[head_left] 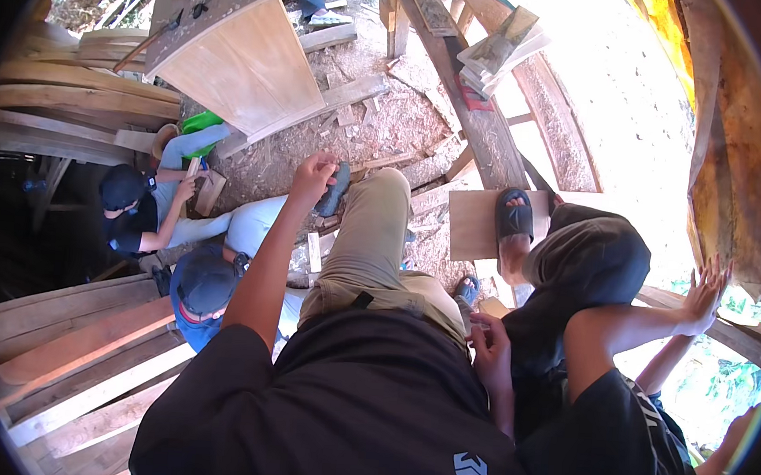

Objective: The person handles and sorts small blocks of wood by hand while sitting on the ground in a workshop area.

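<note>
My left hand (314, 175) is raised in front of me, its fingers curled in toward the thumb. If anything small is in it, I cannot make it out. Just behind it shows a dark grey shoe (334, 190). Beside my right hip is my right hand (491, 344), its fingers bent and drawn together near my khaki trousers (372, 228). What it holds, if anything, is too small to tell.
A pale wooden cabinet (243, 60) stands ahead with tools on top. Two people in caps (128, 189) sit at left by stacked planks (81, 349). Close at right is a person in dark clothes (591, 252). Boards (499, 56) rest on a beam; wood scraps litter the ground.
</note>
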{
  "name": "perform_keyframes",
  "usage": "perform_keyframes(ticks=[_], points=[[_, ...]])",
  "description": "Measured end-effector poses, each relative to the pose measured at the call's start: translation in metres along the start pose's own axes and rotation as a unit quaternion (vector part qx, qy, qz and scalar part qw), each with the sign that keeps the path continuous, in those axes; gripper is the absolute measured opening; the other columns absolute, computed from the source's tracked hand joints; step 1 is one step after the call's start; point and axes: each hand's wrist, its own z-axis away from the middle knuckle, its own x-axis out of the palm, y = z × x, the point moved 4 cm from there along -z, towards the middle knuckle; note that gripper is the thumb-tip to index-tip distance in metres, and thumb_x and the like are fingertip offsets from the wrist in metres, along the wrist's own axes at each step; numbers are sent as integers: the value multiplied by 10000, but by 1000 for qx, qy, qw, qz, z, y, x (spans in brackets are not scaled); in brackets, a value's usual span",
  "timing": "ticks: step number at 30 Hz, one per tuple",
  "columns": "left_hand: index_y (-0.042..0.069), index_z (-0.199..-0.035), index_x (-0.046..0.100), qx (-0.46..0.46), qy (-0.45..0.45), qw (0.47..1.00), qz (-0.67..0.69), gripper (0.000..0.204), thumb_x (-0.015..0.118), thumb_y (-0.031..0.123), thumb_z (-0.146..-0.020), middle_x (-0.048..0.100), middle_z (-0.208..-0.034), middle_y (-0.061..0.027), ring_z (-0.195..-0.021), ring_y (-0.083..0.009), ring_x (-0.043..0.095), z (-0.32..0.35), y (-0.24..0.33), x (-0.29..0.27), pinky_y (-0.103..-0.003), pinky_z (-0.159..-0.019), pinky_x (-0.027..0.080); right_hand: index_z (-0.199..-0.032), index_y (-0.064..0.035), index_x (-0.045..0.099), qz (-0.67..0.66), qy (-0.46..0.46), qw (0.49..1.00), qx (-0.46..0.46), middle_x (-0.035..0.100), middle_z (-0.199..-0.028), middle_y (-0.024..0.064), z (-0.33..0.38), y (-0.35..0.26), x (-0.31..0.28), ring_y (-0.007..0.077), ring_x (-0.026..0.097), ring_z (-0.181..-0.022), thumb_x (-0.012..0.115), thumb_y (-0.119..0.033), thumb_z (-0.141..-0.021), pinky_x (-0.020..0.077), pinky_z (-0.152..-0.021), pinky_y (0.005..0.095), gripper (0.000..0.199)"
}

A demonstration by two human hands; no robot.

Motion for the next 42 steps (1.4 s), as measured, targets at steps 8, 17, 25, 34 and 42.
perform_keyframes(ticks=[8, 17, 25, 34, 42], points=[[73, -1175, 638, -37, 14, 999, -4, 237, 573, 149, -959, 705, -1012, -63, -690, -108, 637, -54, 19, -13, -248, -553, 483, -1200, -27, 612, -6, 70, 997, 20, 652, -1026, 98, -41, -34, 3, 133, 631, -817, 575, -62, -961, 516, -715, 273, 244], [71, -1174, 624, 4, 2, 1000, -28, 229, 556, 144, -968, 691, -998, -48, -730, -108, 647, -213, 84, -71, -270, -587, 485, -1218, -65, 617, -24, 146, 989, -22, 644, -999, 90, -253, -95, 19, 157, 635, -813, 574, -31, -919, 510, -679, 299, 304], [116, -1177, 614, -108, 29, 993, -42, 231, 588, 192, -961, 694, -1021, -16, -744, -84, 644, -276, 48, -164, -238, -622, 487, -1221, -54, 619, 145, 117, 979, -85, 638, -1091, 132, -412, -206, 37, 201, 649, -816, 576, -19, -901, 530, -680, 311, 324], [85, -1202, 607, -143, -25, 988, -55, 249, 571, 171, -971, 699, -1029, -51, -732, -118, 658, -310, 52, -175, -260, -590, 488, -1209, -62, 625, 165, 81, 976, -121, 604, -1134, 126, -473, -302, 95, 188, 636, -771, 599, -15, -893, 531, -652, 294, 320], [43, -1203, 612, -82, -104, 991, -1, 258, 580, 125, -961, 701, -1025, -83, -788, -132, 668, -388, 113, -87, -282, -663, 528, -1203, -69, 622, 191, 79, 959, -195, 583, -1149, 96, -545, -373, 99, 159, 608, -813, 595, -40, -920, 532, -691, 287, 285]])
